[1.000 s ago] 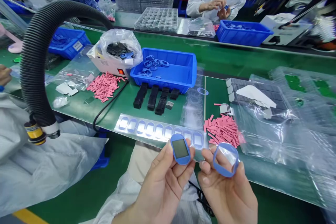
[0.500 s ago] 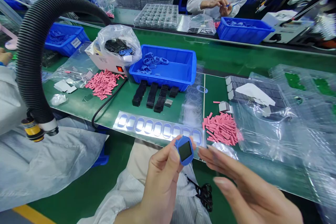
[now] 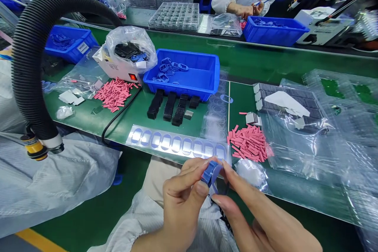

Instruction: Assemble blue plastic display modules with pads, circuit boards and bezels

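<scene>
My left hand (image 3: 183, 201) pinches a blue rubbery frame (image 3: 209, 173) between thumb and fingers, turned edge-on so its dark window is hidden. My right hand (image 3: 251, 214) comes in from the right, with finger and thumb on a thin blue ring (image 3: 217, 174) pressed against that frame. Both hands are close together just off the near edge of the green bench. A crumpled clear film (image 3: 251, 172) lies on the bench by my right fingers. Behind my hands is a clear liner strip with oval openings (image 3: 177, 144).
Pink strips (image 3: 249, 143) and black stacks (image 3: 169, 109) lie on the bench, with a blue bin (image 3: 181, 80) beyond. A ribbed black hose (image 3: 29, 59) arcs at left. Plastic bags (image 3: 298, 149) cover the right. A co-worker's hands (image 3: 245, 10) work across the far bench.
My hands have come together. The thin blue ring, earlier apart in my right hand, now sits against the frame in my left, and the frame has turned edge-on.
</scene>
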The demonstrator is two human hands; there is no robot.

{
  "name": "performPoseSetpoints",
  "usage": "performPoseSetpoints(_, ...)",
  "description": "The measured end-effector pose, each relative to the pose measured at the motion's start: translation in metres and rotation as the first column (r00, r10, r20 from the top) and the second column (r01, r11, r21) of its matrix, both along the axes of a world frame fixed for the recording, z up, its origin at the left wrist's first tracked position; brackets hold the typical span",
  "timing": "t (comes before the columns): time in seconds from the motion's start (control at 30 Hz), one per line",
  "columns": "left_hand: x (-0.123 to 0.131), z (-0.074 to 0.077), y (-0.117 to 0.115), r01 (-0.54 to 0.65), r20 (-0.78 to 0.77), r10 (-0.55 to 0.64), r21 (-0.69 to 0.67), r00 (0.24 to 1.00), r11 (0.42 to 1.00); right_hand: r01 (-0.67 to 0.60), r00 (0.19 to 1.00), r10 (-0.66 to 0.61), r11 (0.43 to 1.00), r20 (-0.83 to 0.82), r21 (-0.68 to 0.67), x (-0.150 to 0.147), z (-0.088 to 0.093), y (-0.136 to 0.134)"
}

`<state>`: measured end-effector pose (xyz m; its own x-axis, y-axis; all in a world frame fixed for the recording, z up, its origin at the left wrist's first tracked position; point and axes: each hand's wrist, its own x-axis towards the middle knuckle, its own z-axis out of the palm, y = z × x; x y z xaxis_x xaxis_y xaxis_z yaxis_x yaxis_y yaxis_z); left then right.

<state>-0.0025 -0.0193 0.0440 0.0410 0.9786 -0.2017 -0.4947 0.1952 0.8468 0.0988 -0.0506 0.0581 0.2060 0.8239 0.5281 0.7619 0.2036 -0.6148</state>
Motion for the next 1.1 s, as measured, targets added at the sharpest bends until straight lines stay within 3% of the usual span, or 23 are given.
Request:
performPoseSetpoints(0.3, 0.002, -0.001, -0.002, -0.036, 0.024, 0.037, -0.025, 0.999, 0.999, -0.032, 0.999, 0.031, 0.999, -0.021, -0.013, 0.0, -0.005, -0.001)
performPoseSetpoints(0.63, 0.0, -0.003, 0.0, 0.001, -0.115, 0.02, 0.183, 0.993, 0.983, -0.064, 0.998, 0.064, 0.998, -0.009, -0.027, 0.003, -0.003, -0.002)
performPoseSetpoints(0.87, -0.003, -0.004, 0.001, 0.093, -0.164, -0.058, 0.216, 0.985, 0.972, -0.088, 0.99, 0.089, 0.996, -0.11, 0.013, 0.006, -0.006, 0.002)
performPoseSetpoints(1.0, -0.006, 0.001, 0.005, 0.089, -0.328, 0.007, 0.277, 0.945, 0.957, -0.043, 0.992, 0.049, 0.998, -0.117, 0.052, 0.006, -0.012, 0.006)
performPoseSetpoints(1.1, -0.011, 0.01, 0.012, 0.132, -0.51, 0.124, 0.436, 0.851, 0.89, -0.009, 0.998, 0.014, 0.995, -0.053, 0.098, 0.006, -0.016, 0.007)
